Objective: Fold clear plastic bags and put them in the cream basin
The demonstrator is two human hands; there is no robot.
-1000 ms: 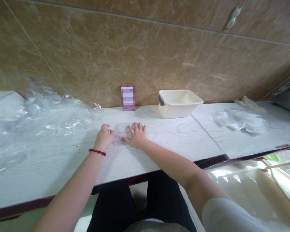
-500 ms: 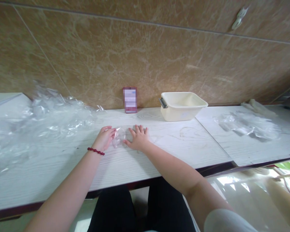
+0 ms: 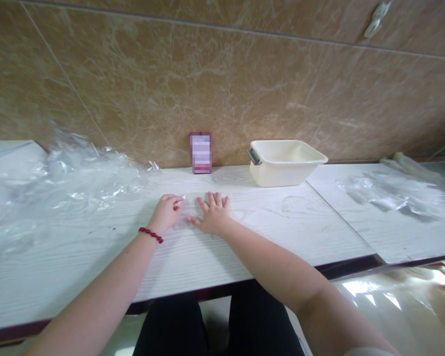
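My left hand (image 3: 165, 213), with a red beaded bracelet (image 3: 151, 235) on its wrist, is curled on the white tabletop. Its fingertips pinch the upper edge of a small piece of clear plastic film (image 3: 183, 215). My right hand (image 3: 214, 215) lies flat with fingers spread, just to the right of the film, and its thumb reaches the film's edge. The film is thin and hard to make out against the table, and my left fingers hide part of it.
A pixelated upright card box (image 3: 200, 153) and a cream plastic tub (image 3: 284, 163) with a grey handle stand against the marble-look wall (image 3: 222, 84). Crumpled clear plastic (image 3: 77, 185) heaps on the left, and more (image 3: 393, 195) lies on the right.
My left fingers have curled in and closed on the film's upper edge. My right hand has barely moved. The whole view has shifted slightly, with the table objects sitting further right.
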